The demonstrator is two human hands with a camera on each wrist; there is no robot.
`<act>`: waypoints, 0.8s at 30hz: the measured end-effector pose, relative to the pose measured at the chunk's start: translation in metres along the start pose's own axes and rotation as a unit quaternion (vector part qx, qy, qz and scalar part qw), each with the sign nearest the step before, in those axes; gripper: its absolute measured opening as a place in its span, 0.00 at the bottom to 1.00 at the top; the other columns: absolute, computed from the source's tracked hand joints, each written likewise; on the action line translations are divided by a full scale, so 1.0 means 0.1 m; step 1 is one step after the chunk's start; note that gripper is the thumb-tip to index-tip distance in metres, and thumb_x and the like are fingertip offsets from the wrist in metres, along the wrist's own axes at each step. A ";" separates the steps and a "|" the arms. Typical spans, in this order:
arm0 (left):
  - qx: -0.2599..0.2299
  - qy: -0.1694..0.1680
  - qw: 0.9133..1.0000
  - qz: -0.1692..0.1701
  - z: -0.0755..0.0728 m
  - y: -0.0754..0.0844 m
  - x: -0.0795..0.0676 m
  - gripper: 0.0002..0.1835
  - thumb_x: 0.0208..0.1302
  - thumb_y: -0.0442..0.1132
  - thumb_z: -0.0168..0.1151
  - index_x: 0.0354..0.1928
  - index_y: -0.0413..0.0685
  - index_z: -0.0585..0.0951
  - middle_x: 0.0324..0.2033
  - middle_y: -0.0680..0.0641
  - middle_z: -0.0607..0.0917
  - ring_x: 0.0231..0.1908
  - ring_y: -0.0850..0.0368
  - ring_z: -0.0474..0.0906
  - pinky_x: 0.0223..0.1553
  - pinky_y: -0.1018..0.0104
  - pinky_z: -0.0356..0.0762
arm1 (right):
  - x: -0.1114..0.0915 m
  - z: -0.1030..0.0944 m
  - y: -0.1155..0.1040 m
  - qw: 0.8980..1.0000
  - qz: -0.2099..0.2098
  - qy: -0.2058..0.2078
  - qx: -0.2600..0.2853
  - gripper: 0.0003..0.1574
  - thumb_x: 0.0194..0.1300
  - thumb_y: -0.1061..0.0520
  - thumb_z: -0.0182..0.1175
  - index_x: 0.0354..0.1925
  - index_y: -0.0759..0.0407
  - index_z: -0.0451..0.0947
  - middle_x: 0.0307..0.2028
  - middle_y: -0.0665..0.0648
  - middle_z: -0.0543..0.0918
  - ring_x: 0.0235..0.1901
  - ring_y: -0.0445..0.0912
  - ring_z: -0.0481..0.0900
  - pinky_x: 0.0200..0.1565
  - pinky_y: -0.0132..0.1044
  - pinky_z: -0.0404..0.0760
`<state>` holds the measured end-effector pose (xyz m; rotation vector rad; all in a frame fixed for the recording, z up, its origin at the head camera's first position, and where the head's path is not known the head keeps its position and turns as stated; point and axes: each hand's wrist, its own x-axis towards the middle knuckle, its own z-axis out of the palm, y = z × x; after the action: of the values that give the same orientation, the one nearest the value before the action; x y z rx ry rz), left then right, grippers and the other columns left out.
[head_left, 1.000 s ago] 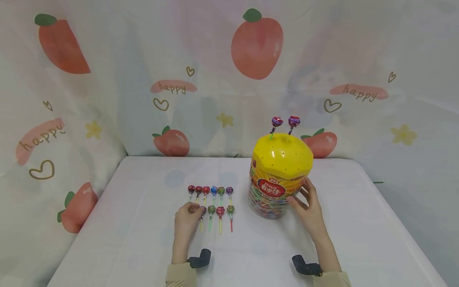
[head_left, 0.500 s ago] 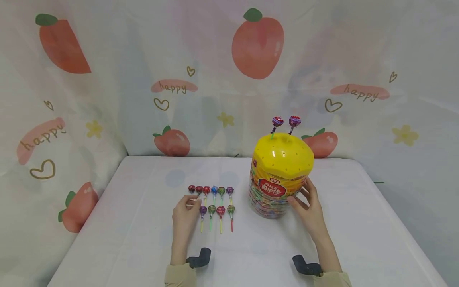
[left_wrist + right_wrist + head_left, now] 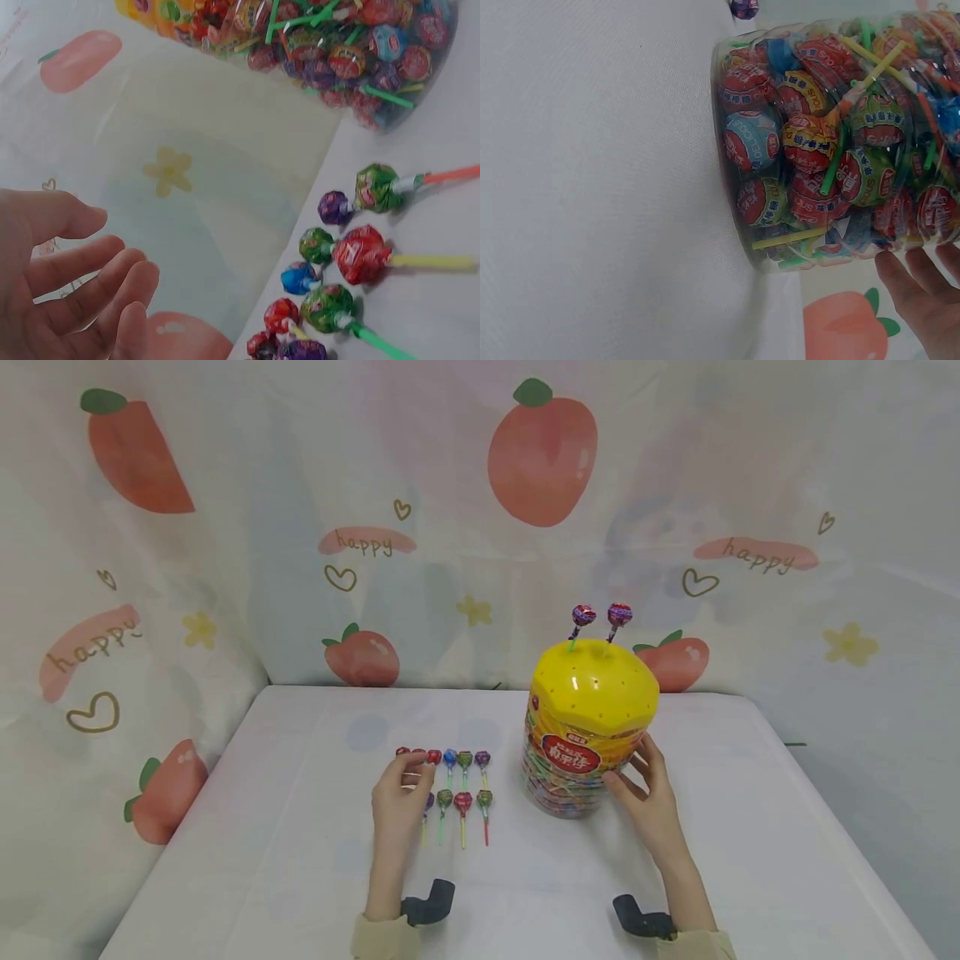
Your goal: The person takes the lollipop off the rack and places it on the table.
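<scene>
My left hand (image 3: 401, 797) hovers over the left end of two rows of wrapped lollipops (image 3: 462, 802), partly hiding the leftmost ones. Its fingers are loosely bent, and the left wrist view shows nothing between them. To the right stands a clear plastic jar (image 3: 566, 781) full of lollipops, with a yellow domed lid (image 3: 592, 685) dotted with small holes. Two purple-and-red lollipops (image 3: 619, 615) stick up from the back of the lid. My right hand (image 3: 648, 802) holds the jar's right side, thumb toward the front and fingers curved along the side.
A white cloth (image 3: 285, 860) covers the table. Behind it hangs a curtain (image 3: 435, 460) printed with fruit and "happy". Dark wrist mounts (image 3: 429, 903) jut inward from both wrists.
My left hand has moved from the front row's leftmost lollipop up toward the back row, leaving that lollipop lying there. The right hand and jar stay in place.
</scene>
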<state>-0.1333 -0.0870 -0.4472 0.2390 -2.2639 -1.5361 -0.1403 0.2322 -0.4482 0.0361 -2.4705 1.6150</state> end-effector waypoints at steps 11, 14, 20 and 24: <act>-0.051 -0.016 0.995 0.082 0.22 0.23 -0.05 0.10 0.61 0.34 0.64 0.45 0.46 0.83 0.34 0.46 0.85 0.34 0.55 0.81 0.36 0.72 0.76 | -0.01 -0.02 -0.01 1.000 0.000 -0.001 0.005 0.52 0.67 0.54 0.59 0.76 0.41 0.38 0.74 0.58 0.51 0.70 0.58 0.57 0.62 0.51 0.66; -0.064 -0.027 0.992 0.106 0.31 0.35 -0.06 0.10 0.61 0.34 0.64 0.45 0.46 0.83 0.34 0.46 0.85 0.34 0.55 0.81 0.35 0.72 0.76 | -0.01 -0.01 -0.01 1.000 0.000 -0.003 0.013 0.52 0.67 0.54 0.59 0.76 0.42 0.38 0.75 0.59 0.50 0.71 0.59 0.56 0.63 0.52 0.66; -0.076 -0.058 0.983 0.156 0.49 0.58 -0.05 0.10 0.62 0.34 0.63 0.45 0.45 0.82 0.34 0.46 0.84 0.33 0.55 0.81 0.34 0.70 0.79 | -0.02 -0.01 0.01 1.000 -0.003 -0.001 0.015 0.52 0.67 0.55 0.59 0.76 0.43 0.37 0.74 0.59 0.50 0.71 0.59 0.56 0.63 0.54 0.66; -0.076 -0.064 0.977 0.188 0.60 0.71 0.00 0.11 0.62 0.34 0.63 0.46 0.45 0.82 0.35 0.46 0.84 0.34 0.55 0.81 0.33 0.69 0.80 | -0.02 -0.02 0.01 1.000 -0.006 0.000 0.016 0.52 0.67 0.55 0.59 0.76 0.43 0.38 0.74 0.60 0.50 0.71 0.60 0.56 0.63 0.55 0.66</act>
<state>-0.1520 -0.0084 -0.4009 -0.3242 -2.1141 -1.5410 -0.1384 0.2341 -0.4488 0.0563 -2.4402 1.6493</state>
